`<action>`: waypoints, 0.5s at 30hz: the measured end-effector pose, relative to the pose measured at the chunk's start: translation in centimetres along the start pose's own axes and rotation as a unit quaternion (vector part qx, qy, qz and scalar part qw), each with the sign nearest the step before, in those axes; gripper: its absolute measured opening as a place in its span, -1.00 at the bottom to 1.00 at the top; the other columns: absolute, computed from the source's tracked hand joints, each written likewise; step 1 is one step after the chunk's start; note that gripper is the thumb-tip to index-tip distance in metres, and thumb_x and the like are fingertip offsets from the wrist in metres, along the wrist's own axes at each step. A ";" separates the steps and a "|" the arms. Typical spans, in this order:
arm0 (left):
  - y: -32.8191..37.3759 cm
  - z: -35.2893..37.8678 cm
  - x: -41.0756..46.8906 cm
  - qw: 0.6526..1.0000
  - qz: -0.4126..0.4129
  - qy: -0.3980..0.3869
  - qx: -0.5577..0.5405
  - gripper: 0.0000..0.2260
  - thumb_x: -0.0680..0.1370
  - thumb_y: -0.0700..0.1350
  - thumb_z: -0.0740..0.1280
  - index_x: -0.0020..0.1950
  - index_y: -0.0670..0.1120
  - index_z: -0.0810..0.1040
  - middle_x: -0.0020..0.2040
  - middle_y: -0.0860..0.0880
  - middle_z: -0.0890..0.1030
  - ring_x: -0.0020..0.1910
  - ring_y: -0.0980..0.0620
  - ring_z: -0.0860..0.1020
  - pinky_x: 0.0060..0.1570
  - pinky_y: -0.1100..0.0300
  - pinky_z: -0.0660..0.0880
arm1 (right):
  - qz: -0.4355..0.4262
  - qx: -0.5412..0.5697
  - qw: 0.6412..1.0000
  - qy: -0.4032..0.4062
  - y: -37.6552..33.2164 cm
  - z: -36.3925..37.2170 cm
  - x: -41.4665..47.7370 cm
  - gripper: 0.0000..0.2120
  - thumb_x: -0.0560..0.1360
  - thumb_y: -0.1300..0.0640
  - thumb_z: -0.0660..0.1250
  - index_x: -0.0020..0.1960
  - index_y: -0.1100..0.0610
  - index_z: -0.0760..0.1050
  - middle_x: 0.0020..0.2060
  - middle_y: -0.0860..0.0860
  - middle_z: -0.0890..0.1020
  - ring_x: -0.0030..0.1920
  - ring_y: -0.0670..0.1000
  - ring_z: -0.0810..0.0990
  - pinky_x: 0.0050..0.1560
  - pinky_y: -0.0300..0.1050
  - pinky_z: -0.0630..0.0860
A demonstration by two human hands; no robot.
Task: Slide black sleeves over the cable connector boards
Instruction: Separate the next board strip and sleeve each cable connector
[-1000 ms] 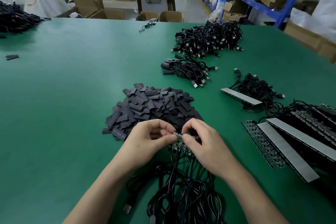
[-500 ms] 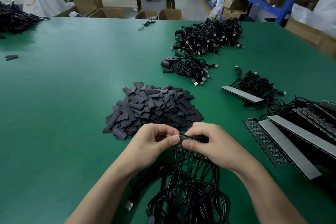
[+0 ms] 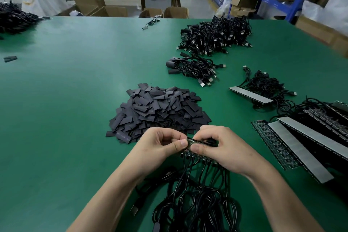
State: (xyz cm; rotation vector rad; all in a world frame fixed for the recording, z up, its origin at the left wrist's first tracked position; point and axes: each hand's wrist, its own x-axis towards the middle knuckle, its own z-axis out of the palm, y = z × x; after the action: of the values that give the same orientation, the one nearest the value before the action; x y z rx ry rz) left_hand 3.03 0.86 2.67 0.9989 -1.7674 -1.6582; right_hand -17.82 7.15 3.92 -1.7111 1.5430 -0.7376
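Connector boards [image 3: 191, 141] sit pinched in the left hand [image 3: 158, 149], gripped in the right hand [image 3: 224, 149] — near the black sleeves [image 3: 158, 109].

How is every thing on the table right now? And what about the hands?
Left hand, pinches the end of the board strip.
Right hand, curled round the board strip.
Board strip, held up between both hands, visible part bare.
Sleeves, loose pile, lying flat.
Cables, tangled, hanging from the board strip.
Small bundle, lying apart, some ends sleeved.
Gray strips, lying flat at the right.
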 end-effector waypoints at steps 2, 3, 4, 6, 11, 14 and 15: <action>-0.1 0.3 0.0 0.998 0.012 0.028 0.046 -0.93 0.54 -0.10 0.48 -0.03 -0.08 0.73 -0.17 -0.13 0.71 -0.22 0.11 0.58 -0.10 0.22 0.51 | 0.005 -0.018 1.000 0.010 0.1 0.0 0.0 -0.89 0.56 -0.02 0.47 -0.15 -0.12 0.63 -0.21 -0.22 0.55 -0.17 -0.22 0.52 -0.17 -0.23 0.31; 0.0 0.4 0.0 0.998 0.018 0.035 0.056 -0.95 0.55 -0.12 0.48 -0.04 -0.07 0.73 -0.15 -0.15 0.71 -0.21 0.10 0.58 -0.08 0.19 0.52 | 0.005 -0.023 1.000 0.011 0.0 -0.1 -0.1 -0.89 0.56 -0.03 0.47 -0.15 -0.11 0.63 -0.21 -0.23 0.55 -0.16 -0.22 0.52 -0.18 -0.25 0.29; 0.0 0.4 -0.1 0.998 0.020 0.035 0.056 -0.96 0.56 -0.14 0.47 -0.05 -0.07 0.72 -0.15 -0.17 0.70 -0.21 0.09 0.58 -0.07 0.16 0.52 | 0.003 -0.027 1.000 0.008 0.0 -0.1 -0.1 -0.88 0.56 -0.03 0.47 -0.15 -0.11 0.63 -0.21 -0.24 0.54 -0.15 -0.21 0.51 -0.19 -0.26 0.28; 0.1 0.4 -0.1 0.999 0.017 0.024 0.036 -0.96 0.56 -0.19 0.46 -0.06 -0.10 0.71 -0.20 -0.16 0.66 -0.21 0.06 0.55 -0.09 0.16 0.49 | -0.006 -0.041 0.999 0.002 -0.1 -0.2 0.0 -0.84 0.56 -0.02 0.47 -0.19 -0.16 0.59 -0.22 -0.26 0.53 -0.11 -0.18 0.49 -0.14 -0.21 0.30; 0.2 0.0 -0.1 1.000 0.009 0.009 -0.007 -0.96 0.55 -0.23 0.45 -0.06 -0.17 0.71 -0.21 -0.10 0.63 -0.23 0.07 0.53 -0.15 0.28 0.47 | -0.022 -0.065 0.998 -0.005 -0.3 -0.1 0.3 -0.76 0.54 -0.05 0.48 -0.25 -0.26 0.54 -0.23 -0.30 0.54 -0.04 -0.13 0.45 -0.09 -0.10 0.32; 0.2 0.0 -0.1 1.000 0.010 0.001 -0.022 -0.96 0.54 -0.23 0.46 -0.08 -0.15 0.71 -0.23 -0.08 0.63 -0.24 0.09 0.53 -0.17 0.32 0.46 | -0.025 -0.049 0.998 -0.009 -0.1 -0.3 0.3 -0.76 0.54 -0.04 0.48 -0.25 -0.27 0.55 -0.24 -0.29 0.54 -0.05 -0.14 0.45 -0.09 -0.09 0.32; 0.3 0.0 -0.2 1.000 0.010 -0.001 -0.028 -0.97 0.52 -0.21 0.46 -0.08 -0.14 0.71 -0.23 -0.08 0.63 -0.24 0.09 0.53 -0.17 0.32 0.46 | -0.028 -0.043 0.999 -0.011 -0.1 -0.3 0.3 -0.76 0.54 -0.04 0.48 -0.25 -0.27 0.56 -0.24 -0.29 0.54 -0.05 -0.14 0.45 -0.09 -0.09 0.32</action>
State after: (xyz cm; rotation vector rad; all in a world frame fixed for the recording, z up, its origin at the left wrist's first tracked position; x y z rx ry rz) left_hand 3.05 1.00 2.95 0.9520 -1.7171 -1.6878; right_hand -17.97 6.85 4.13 -1.8255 1.5383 -0.6870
